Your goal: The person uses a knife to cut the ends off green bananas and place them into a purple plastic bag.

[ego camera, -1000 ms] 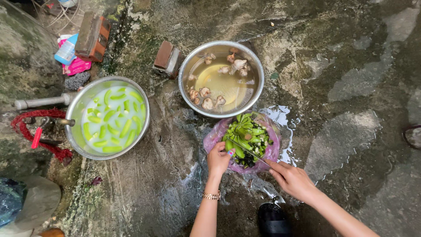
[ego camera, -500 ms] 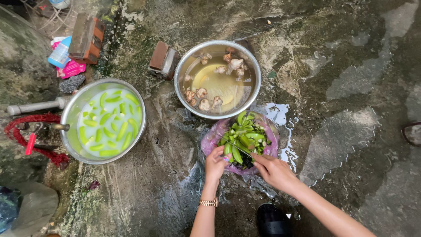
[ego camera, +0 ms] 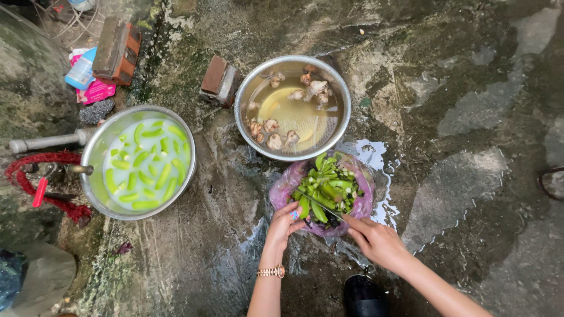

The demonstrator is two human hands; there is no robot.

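Green bananas (ego camera: 326,189) are being worked in the pink bag (ego camera: 279,199) just below the murky-water bowl (ego camera: 346,111): one's being gripped by the left hand (ego camera: 284,223), knife (ego camera: 320,202) pinched in the right hand (ego camera: 379,240). Blade's best kept angled away from fingers.

wet, mossy concrete floor (ego camera: 470,117) w/ puddles, bricks (ego camera: 117,50) near top left, daylight, outdoors.

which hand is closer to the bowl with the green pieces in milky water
Left. The left hand is at the pink bag's near-left edge, on the side towards that bowl; the right hand is further right.
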